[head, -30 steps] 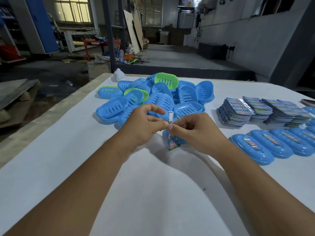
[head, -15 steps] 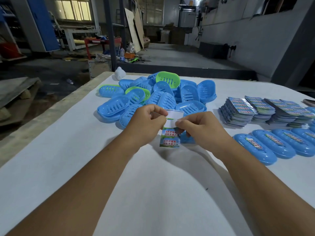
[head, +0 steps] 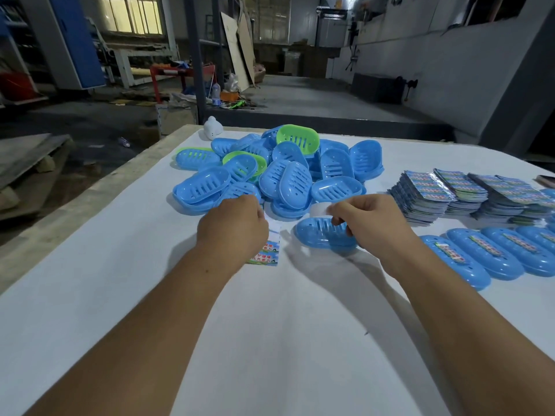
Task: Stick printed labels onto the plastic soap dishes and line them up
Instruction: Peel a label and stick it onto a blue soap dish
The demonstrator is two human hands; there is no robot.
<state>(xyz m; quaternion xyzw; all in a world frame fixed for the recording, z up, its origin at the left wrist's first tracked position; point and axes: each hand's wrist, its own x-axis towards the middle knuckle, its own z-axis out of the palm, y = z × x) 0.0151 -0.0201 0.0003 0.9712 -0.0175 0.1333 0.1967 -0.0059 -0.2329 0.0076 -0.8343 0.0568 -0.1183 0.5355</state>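
Observation:
My left hand (head: 232, 229) pinches the top of a printed label sheet (head: 268, 250) that hangs down to the white tabletop. My right hand (head: 368, 223) pinches a single peeled label (head: 319, 209), white side showing, just above a lone blue soap dish (head: 318, 234) lying in front of the pile. The heap of unlabelled blue and green soap dishes (head: 279, 172) sits behind both hands. A row of labelled blue dishes (head: 492, 253) runs along the right side.
Stacks of printed label sheets (head: 468, 193) lie at the right, behind the labelled row. A small white object (head: 212, 129) stands at the table's far edge. The white-covered table (head: 270, 340) ends at a wooden edge on the left, with workshop floor beyond.
The two hands have pulled apart: the right one carried a peeled label to the right over the lone dish, while the left kept the sheet and lowered it.

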